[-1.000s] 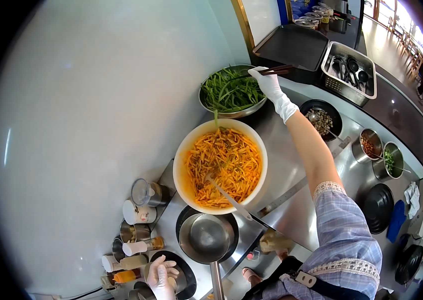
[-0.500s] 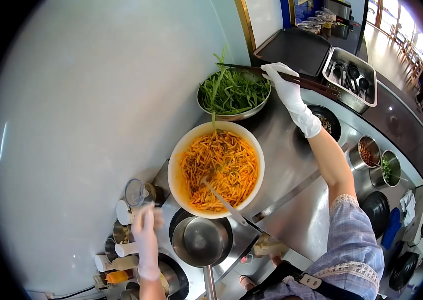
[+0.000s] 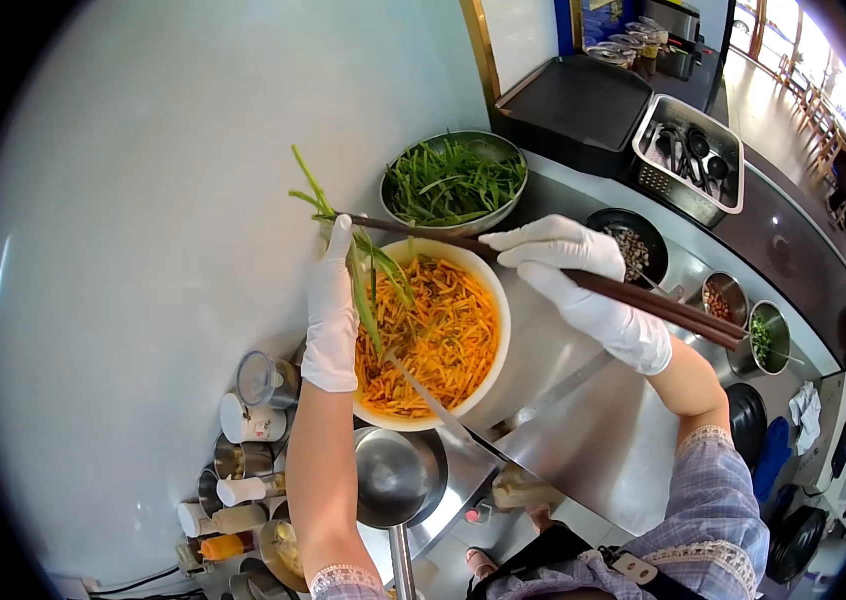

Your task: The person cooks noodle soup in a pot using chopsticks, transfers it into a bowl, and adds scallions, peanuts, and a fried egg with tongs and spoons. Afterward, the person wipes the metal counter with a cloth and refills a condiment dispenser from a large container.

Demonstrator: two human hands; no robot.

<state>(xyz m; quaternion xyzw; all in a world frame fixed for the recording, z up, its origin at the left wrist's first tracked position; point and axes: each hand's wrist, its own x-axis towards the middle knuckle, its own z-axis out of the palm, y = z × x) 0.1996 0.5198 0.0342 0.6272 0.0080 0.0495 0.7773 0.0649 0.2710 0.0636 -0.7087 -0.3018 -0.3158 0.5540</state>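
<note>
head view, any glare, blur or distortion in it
Head view: fisheye bending, black corners; washed-out bright windows at upper right; a thin glare streak on the pale smooth wall; white-gloved left hand and white-gloved right hand look fairly sharp.

Dark chopsticks (image 3: 658, 305) (slanted), drooping greens (image 3: 362, 290)

Windows (image 3: 811, 45) glare at upper right, while the black-cornered edges bend.

No writing can be read; the print on the white tub (image 3: 241, 420) is too small.
</note>
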